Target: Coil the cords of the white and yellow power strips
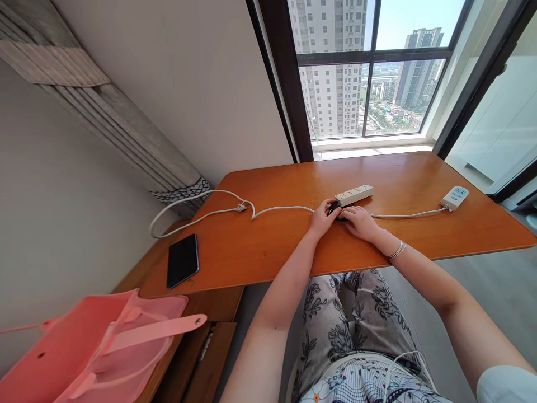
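Note:
Both hands meet near the middle of the wooden table, around a small black object [334, 207] whose kind I cannot make out. My left hand [322, 219] is closed on its left side, the fingertips pinching it. From the right, my right hand [359, 223] has its fingers bent onto the same object, and much of it is covered. Just beyond the fingers lies a white power strip [354, 195]. A white cable [285, 208] runs along the table to my hands and comes out again on the right.
At the right end of the table [260, 252] lies a white socket block [454, 198] on the cable. A black phone [183, 261] rests at the left, near a loop of cable with a plug [240, 207]. A pink bag [100, 347] stands lower left. Behind is a window [369, 56].

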### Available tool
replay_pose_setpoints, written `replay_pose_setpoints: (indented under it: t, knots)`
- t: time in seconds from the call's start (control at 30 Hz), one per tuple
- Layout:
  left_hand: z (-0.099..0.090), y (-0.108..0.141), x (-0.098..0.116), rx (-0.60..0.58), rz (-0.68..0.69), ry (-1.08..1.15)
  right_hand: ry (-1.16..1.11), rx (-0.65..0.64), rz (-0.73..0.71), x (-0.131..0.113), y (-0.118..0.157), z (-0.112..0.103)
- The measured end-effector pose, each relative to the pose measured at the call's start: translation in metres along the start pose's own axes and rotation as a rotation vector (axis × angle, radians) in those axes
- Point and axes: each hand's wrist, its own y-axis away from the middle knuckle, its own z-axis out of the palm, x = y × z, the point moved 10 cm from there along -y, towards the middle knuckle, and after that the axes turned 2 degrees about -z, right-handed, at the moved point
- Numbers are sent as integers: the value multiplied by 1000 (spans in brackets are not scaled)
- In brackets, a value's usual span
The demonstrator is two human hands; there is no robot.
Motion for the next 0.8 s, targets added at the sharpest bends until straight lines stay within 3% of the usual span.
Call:
replay_pose_setpoints:
  t: [0.1,0.2,0.4,0.53,0.67,0.8]
  knots:
    - [-8,-4,-2,62,-4,73,-130,116,39,14,-3,-19]
    - [-16,-7,-5,121,-24,44,-102,201,166,46,-12,-38]
    - [-27,-8,-8,185,-45,104,88,-281,304,92,-38,-10]
    - [-32,-5,-5,231,-76,219,198,-411,279,95,-43,-7]
    - [-45,1,1,331,-111,431,244,-322,257,95,-38,-31]
    - [-91,8,11,511,-115,628,222,-95,353,113,-12,-81]
